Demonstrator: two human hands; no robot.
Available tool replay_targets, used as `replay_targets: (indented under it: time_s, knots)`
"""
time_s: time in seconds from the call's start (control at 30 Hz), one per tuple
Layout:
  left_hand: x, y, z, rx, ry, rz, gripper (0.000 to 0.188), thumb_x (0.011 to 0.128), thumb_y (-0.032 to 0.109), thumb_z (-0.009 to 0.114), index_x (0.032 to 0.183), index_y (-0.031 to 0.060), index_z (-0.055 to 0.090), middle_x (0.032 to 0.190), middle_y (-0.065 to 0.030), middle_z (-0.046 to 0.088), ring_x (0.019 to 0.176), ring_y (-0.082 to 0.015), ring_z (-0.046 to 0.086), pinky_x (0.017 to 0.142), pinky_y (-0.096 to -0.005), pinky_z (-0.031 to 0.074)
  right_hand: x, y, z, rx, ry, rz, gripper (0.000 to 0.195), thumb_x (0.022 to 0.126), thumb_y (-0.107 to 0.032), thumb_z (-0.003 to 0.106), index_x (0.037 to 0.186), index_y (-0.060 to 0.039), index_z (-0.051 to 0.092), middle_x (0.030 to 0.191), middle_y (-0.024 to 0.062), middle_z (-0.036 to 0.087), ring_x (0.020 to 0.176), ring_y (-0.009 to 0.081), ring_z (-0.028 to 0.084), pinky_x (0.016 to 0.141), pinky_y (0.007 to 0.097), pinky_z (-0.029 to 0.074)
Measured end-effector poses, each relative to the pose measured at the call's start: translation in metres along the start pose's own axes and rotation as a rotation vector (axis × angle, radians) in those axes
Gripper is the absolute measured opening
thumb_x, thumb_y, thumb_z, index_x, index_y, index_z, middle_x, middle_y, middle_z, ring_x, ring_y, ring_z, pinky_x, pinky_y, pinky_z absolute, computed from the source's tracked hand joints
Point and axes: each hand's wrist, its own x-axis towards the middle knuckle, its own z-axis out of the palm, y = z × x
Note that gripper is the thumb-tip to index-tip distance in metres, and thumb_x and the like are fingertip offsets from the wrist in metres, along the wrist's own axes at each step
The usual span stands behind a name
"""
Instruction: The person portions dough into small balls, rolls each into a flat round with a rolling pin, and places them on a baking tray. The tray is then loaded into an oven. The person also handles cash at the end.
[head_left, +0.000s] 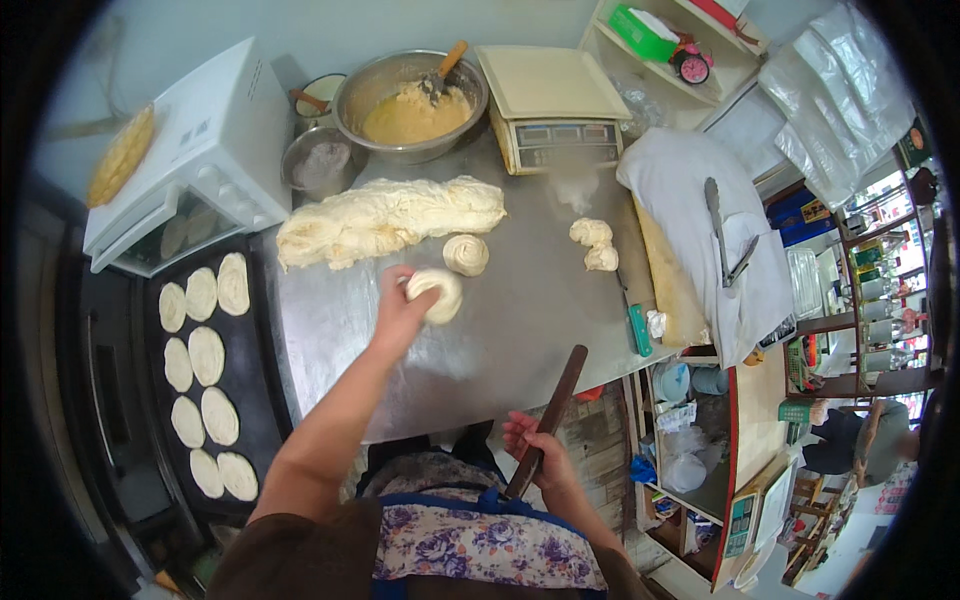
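Note:
My left hand (396, 309) grips a round of dough (442, 294) by its near left side, over the metal worktop (517, 322). Just beyond it sits a spiral-coiled dough ball (466, 255). A long, thick slab of dough (390, 219) lies behind both. Close to my apron, off the worktop's front edge, my right hand (551, 456) is wrapped around a dark wooden rolling pin (564, 386), which tilts up to the right. Two small joined lumps of dough (596, 246) lie at the worktop's right.
At left, a black baking tray (259, 352) carries several flattened dough ovals beside a white countertop oven (202, 142). A steel bowl of yellowish mixture (409, 105) and a scale (553, 82) stand behind. A green-handled knife (639, 330) and tongs (720, 232) on white cloth are right.

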Motion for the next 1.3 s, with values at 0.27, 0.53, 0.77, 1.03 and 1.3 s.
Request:
replay_targets:
  time_s: [0.27,0.53,0.77,1.03,1.3]
  knots:
    - [-0.044,0.0,-0.044,1.053,0.304,0.431,0.073,0.093,0.036,0.065,0.15,-0.0006,0.036,0.149,-0.0286,0.041,0.139,-0.0425,0.039,0.118,-0.0546,0.024,0.017,-0.032,-0.008,-0.368,0.019,0.015,0.049,0.085,-0.013,0.069,0.131,0.0017,0.057,0.115,0.0126,0.066,0.098,0.0218,0.065,0.089,0.0349,0.054]
    - [-0.084,-0.041,-0.01,1.404,-0.306,0.359,0.093,0.092,0.066,0.05,0.157,0.0041,0.025,0.162,-0.0253,0.019,0.151,-0.0422,0.014,0.122,-0.0557,0.011,0.087,-0.076,0.063,-1.346,0.086,-0.538,0.038,0.09,-0.022,0.073,0.118,-0.0018,0.058,0.093,0.0078,0.067,0.084,0.0199,0.064,0.075,0.0334,0.052]
    - [-0.093,-0.041,-0.043,0.784,0.054,0.543,0.087,0.09,0.04,0.061,0.156,-0.002,0.023,0.161,-0.032,0.015,0.149,-0.0502,0.012,0.119,-0.0592,0.004,0.179,-0.057,0.152,-2.01,-0.091,-0.629,0.037,0.085,-0.029,0.073,0.114,-0.0088,0.064,0.118,0.018,0.064,0.107,0.0385,0.061,0.094,0.0498,0.046]
    - [-0.094,-0.045,-0.096,1.375,0.019,0.311,0.078,0.096,0.045,0.055,0.154,0.0004,0.029,0.16,-0.0239,0.028,0.148,-0.0432,0.026,0.117,-0.0628,0.019,0.178,-0.005,0.15,-2.161,-0.238,-0.88,0.086,0.084,-0.045,0.071,0.15,-0.0017,0.037,0.158,0.0214,0.033,0.147,0.0378,0.029,0.116,0.0634,0.018]
    - [-0.052,-0.046,-0.088,1.294,0.275,0.62,0.08,0.095,0.047,0.056,0.151,-0.0053,0.033,0.155,-0.0283,0.034,0.144,-0.0454,0.033,0.117,-0.0595,0.025,0.22,-0.022,0.149,-2.109,-0.179,-1.181,0.082,0.088,-0.048,0.063,0.148,0.0023,0.039,0.154,0.0232,0.039,0.145,0.0395,0.031,0.115,0.0634,0.02]
